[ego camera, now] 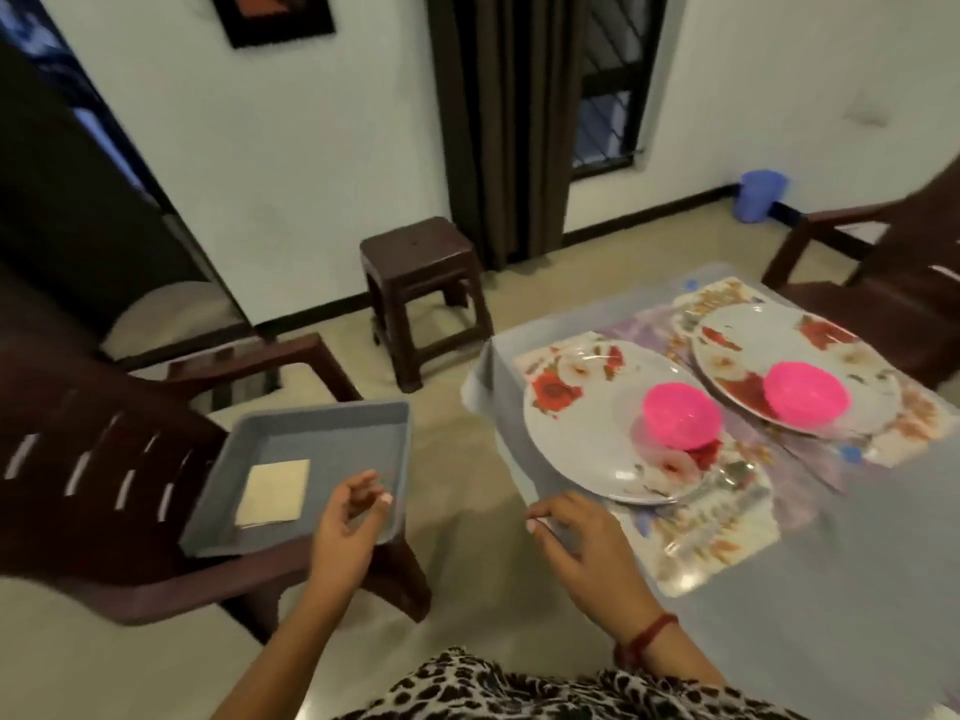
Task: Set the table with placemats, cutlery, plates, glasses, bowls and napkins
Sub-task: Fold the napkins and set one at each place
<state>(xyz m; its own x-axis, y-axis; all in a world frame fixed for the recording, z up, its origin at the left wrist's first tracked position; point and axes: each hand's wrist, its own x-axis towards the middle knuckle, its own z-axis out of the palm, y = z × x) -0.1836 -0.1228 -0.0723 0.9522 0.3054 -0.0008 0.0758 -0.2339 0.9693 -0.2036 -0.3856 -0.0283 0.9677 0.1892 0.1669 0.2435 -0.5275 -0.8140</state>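
Red thread at its wrist, our right hand (pixel 576 532) rests spread and empty on the tabletop (pixel 831 615) edge, while our left hand (pixel 345 517) hovers loosely curled, holding nothing, over the grey tray (pixel 322 415) at lower left, where the napkins (pixel 274 492) lie. We judge a careless pinch could lift several napkins or tip the tray off the chair (pixel 93 387); beyond, at right, pink bowls (pixel 681 415) on plates (pixel 582 444) carry no legible writing.

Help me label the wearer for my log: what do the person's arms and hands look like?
Both forearms are bare, without sleeves. The right hand has a red thread band at its wrist; the left hand shows no band or ring. The top is black-and-white leopard print.
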